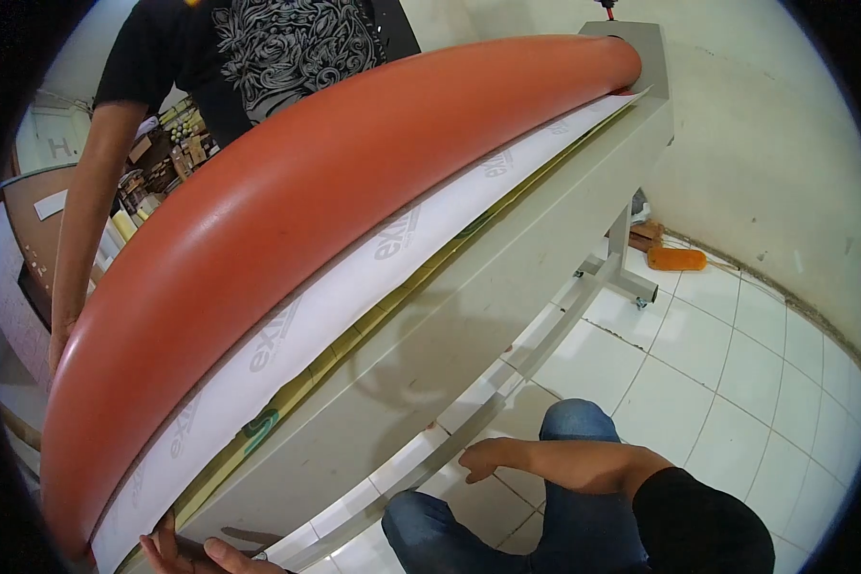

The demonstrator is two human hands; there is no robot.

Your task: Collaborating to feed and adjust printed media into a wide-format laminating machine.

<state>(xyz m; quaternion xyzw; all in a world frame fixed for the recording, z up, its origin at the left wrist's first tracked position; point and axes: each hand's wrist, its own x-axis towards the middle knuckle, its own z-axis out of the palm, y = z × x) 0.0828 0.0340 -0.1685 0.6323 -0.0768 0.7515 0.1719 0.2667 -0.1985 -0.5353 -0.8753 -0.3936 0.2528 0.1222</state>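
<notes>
Treat white sheet (340, 287), showing between orange-red roller (249, 230) and grey beam (440, 335), as likely light, limp, crease-prone; best taken along free edge at left hand (187, 557); cannot tell grip there or at right hand (481, 459).

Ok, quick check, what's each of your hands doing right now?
Left hand: fingers at the white sheet's near edge; whether they're gripping it can't be told.
Right hand: loosely curled, nothing visible in it.
</notes>
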